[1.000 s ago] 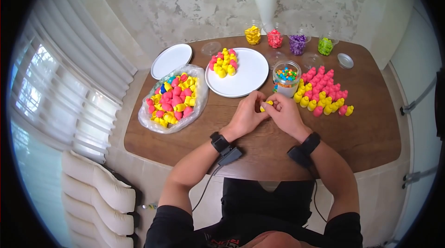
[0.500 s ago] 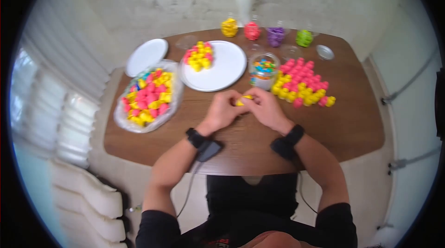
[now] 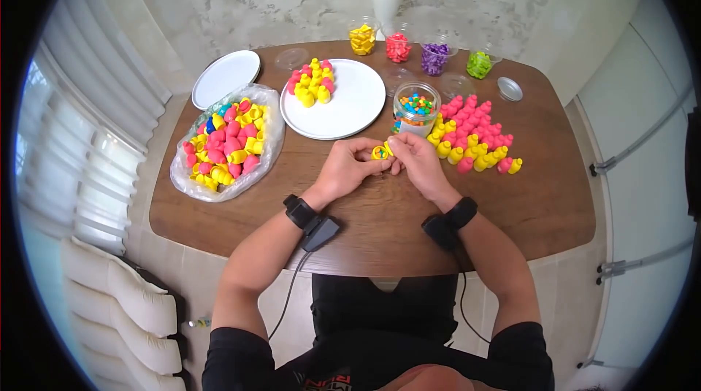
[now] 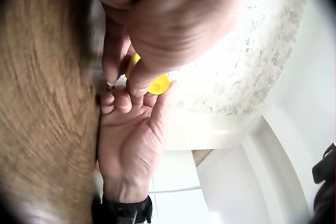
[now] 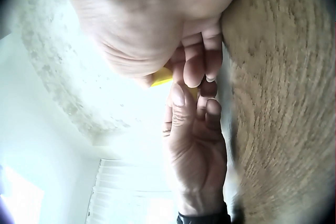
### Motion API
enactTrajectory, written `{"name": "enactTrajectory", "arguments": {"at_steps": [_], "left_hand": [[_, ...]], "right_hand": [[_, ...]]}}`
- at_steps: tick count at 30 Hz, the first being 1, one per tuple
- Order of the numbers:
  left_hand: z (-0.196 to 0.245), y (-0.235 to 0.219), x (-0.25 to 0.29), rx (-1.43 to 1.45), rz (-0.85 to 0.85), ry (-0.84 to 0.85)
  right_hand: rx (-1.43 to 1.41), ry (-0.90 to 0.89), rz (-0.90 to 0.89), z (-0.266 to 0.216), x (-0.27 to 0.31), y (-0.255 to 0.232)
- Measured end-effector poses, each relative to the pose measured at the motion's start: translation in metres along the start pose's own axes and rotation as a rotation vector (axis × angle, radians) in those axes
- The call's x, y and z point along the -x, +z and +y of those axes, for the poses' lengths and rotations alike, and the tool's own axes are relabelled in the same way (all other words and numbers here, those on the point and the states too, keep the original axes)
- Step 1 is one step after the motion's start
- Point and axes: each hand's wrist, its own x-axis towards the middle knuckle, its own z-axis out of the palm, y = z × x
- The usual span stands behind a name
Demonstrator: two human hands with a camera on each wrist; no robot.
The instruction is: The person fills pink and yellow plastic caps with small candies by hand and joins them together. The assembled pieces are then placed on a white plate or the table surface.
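Note:
In the head view my left hand [image 3: 346, 172] pinches a small yellow capsule cup [image 3: 379, 153], its mouth turned up and colourful bits inside. Close beside it, my right hand [image 3: 425, 166] holds the yellow capsule top [image 3: 388, 148] between thumb and fingers. The left wrist view shows the hollow inside of that top [image 4: 159, 85] at the right fingertips, while fingers partly hide the cup [image 4: 133, 64]. Just beyond the hands stands an open clear jar [image 3: 416, 110] of colourful bits. Right of it are rows of pink and yellow pawn-shaped capsules [image 3: 478, 132].
A plastic bag [image 3: 272, 132] of pink and yellow capsule parts lies left. Behind it is a white plate [image 3: 219, 81]; another white plate [image 3: 350, 106] bears grouped capsules [image 3: 312, 83]. Clear cups of yellow [image 3: 362, 40], red, purple and green pieces line the far edge, near a silver lid [image 3: 510, 89].
The yellow capsule, together between my fingers earlier, is now apart in two pieces, the cup's contents showing. The head view has shifted, so the table appears further left.

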Motion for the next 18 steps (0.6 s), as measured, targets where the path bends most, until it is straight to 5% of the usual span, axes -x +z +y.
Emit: {"name": "enactTrajectory", "arguments": {"at_steps": [12, 18], "left_hand": [[0.025, -0.016, -0.006, 0.1, 0.276, 0.06], [0.067, -0.013, -0.04, -0.316, 0.191, 0.275]], "right_hand": [[0.118, -0.048, 0.081, 0.008, 0.001, 0.009], [0.213, -0.109, 0.101, 0.005, 0.003, 0.009]]}}
